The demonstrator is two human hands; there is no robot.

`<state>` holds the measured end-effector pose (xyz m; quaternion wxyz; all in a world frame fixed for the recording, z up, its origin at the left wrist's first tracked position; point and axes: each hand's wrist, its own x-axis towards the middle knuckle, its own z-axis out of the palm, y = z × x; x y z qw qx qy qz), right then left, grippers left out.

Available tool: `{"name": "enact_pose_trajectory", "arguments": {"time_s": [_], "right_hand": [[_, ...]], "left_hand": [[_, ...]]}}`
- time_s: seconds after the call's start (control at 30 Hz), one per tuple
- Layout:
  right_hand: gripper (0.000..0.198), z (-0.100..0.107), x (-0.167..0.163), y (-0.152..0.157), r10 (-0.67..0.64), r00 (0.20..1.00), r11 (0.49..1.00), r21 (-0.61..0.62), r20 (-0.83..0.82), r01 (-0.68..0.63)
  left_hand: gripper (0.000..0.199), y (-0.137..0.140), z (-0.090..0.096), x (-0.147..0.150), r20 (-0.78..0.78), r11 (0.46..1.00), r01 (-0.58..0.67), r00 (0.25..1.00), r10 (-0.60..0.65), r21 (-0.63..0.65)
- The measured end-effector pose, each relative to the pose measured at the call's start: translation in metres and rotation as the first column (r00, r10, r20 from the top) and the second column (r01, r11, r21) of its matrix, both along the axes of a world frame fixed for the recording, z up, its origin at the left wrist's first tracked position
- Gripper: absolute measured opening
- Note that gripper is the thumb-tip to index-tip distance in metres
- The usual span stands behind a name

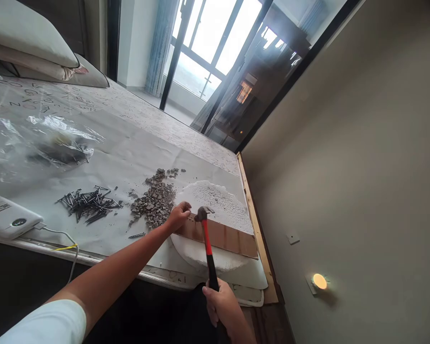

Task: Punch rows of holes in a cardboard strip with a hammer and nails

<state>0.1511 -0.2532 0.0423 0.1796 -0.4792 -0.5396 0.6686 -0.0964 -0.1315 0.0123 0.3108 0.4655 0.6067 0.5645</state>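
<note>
Red-black hammer (208,239): gripped in right hand (224,303) | left hand (179,215): outstretched, curled at brown board (225,239), hold unclear

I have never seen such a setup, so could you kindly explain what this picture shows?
There is no machine: these are a person's two bare hands, filmed by one camera worn on the head, looking forward and down. The right hand holds a hammer. The left hand is at the left end of a board; anything small in its fingers is unclear. The board lies across a white disc. Further left, on a grey sheet, are rubble, nails, a plastic bag and a white device with a cable.
</note>
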Motion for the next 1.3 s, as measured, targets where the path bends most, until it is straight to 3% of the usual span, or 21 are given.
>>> {"name": "enact_pose_trajectory", "arguments": {"time_s": [0.07, 0.13, 0.2, 0.3, 0.4, 0.53, 0.63, 0.8, 1.07, 1.17, 1.3], "right_hand": [[0.052, -0.009, -0.002, -0.003, 0.008, 0.998, 1.0, -0.024, -0.062, -0.009], [0.049, -0.018, 0.0, -0.011, -0.01, 0.985, 0.999, -0.044, -0.173, 0.002], [0.047, -0.027, 0.006, -0.021, -0.027, 0.96, 0.997, -0.08, -0.278, 0.004], [0.048, -0.038, 0.014, -0.033, -0.051, 0.924, 0.988, -0.153, -0.378, -0.008], [0.047, -0.046, 0.02, -0.037, -0.109, 0.881, 0.971, -0.239, -0.46, -0.005], [0.041, -0.049, 0.027, -0.036, -0.175, 0.81, 0.944, -0.329, -0.56, -0.023], [0.04, -0.048, 0.032, -0.037, -0.182, 0.786, 0.923, -0.378, -0.591, -0.071], [0.041, -0.043, 0.032, -0.036, -0.206, 0.768, 0.913, -0.402, -0.607, -0.073], [0.04, -0.043, 0.03, -0.026, -0.195, 0.724, 0.903, -0.409, -0.662, -0.13], [0.04, -0.04, 0.031, -0.023, -0.176, 0.707, 0.899, -0.405, -0.685, -0.167], [0.037, -0.035, 0.032, -0.02, -0.188, 0.683, 0.893, -0.413, -0.706, -0.18]], "left_hand": [[0.024, -0.005, 0.004, -0.009, 0.072, 0.999, 0.033, 0.997, -0.033, 0.009], [0.025, -0.018, 0.007, -0.027, 0.028, 1.0, 0.008, 1.0, -0.008, 0.012], [0.025, -0.038, 0.006, -0.05, -0.119, 0.997, -0.082, 0.99, 0.081, -0.002], [0.025, -0.073, -0.009, -0.089, -0.407, 0.98, -0.19, 0.901, 0.153, -0.052], [0.024, -0.104, -0.032, -0.117, -0.615, 0.958, -0.224, 0.786, 0.069, -0.179], [0.023, -0.132, -0.053, -0.126, -0.708, 0.897, -0.21, 0.691, -0.146, -0.389], [0.022, -0.138, -0.057, -0.122, -0.723, 0.868, -0.197, 0.65, -0.233, -0.456], [0.019, -0.129, -0.053, -0.11, -0.715, 0.868, -0.163, 0.647, -0.265, -0.469], [0.021, -0.113, -0.044, -0.108, -0.796, 0.862, -0.163, 0.494, -0.35, -0.48], [0.02, -0.107, -0.034, -0.117, -0.784, 0.894, -0.133, 0.547, -0.294, -0.428], [0.027, -0.09, -0.005, -0.121, -0.639, 0.923, -0.116, 0.752, -0.16, -0.368]]}}
